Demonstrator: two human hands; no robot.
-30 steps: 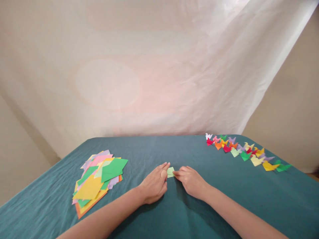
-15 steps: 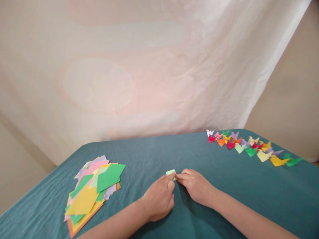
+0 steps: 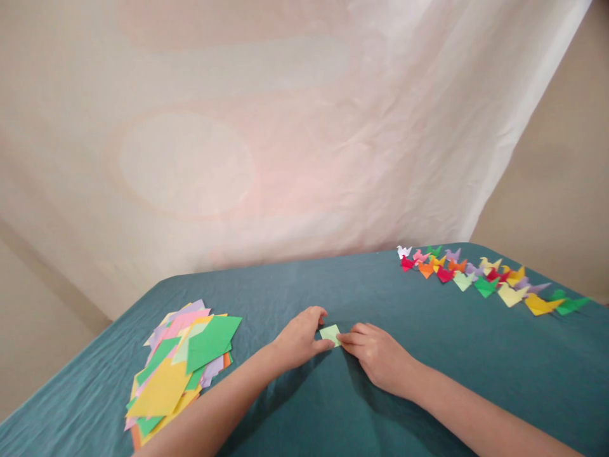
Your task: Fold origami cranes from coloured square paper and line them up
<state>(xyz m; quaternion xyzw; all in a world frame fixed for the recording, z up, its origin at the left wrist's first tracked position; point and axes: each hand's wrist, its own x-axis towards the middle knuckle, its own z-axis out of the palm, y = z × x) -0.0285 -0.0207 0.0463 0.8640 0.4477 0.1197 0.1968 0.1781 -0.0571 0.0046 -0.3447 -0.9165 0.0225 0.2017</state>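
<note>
A small folded piece of light green paper (image 3: 330,334) lies on the teal tablecloth (image 3: 428,355) between my hands. My left hand (image 3: 301,336) rests beside its left edge, fingers curled, thumb touching the paper. My right hand (image 3: 375,355) presses on its right edge with pinched fingertips. Both hands hold the paper flat against the cloth.
A loose pile of coloured paper squares (image 3: 181,358) lies at the left. A row of several small folded paper birds (image 3: 480,279) in mixed colours runs along the far right of the table. A pale draped sheet (image 3: 285,127) hangs behind the table.
My left hand has drawn back to the left, uncovering more of the green paper, which now lies flatter. The camera view has shifted slightly.
</note>
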